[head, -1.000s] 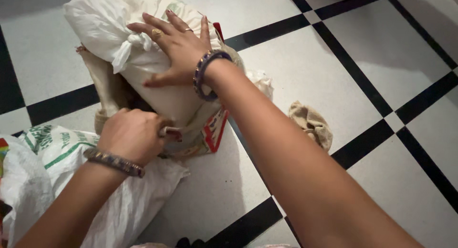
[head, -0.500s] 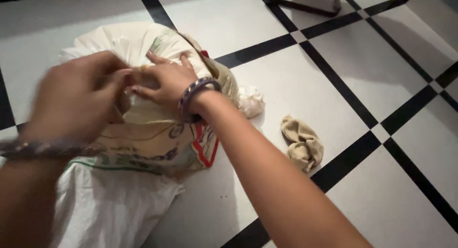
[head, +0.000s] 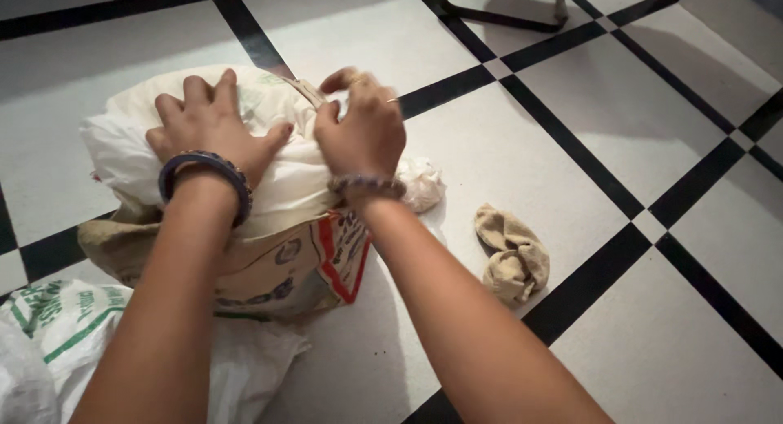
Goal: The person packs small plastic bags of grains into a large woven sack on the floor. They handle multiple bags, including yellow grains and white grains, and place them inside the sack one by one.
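Underneath, white floor tiles [head: 522, 163] with black strips; beige cloth [head: 510, 253] nearby.

Bare arms, a dark bangle [head: 205, 173] behind the left fingers, a beaded bangle [head: 364, 184] behind the right, whose one finger bears a ring [head: 392, 100].

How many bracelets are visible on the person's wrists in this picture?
2. One dark blue bracelet sits on the left wrist, behind the left hand pressing the white bag. One thinner beaded bracelet sits on the right wrist. None seem hidden.
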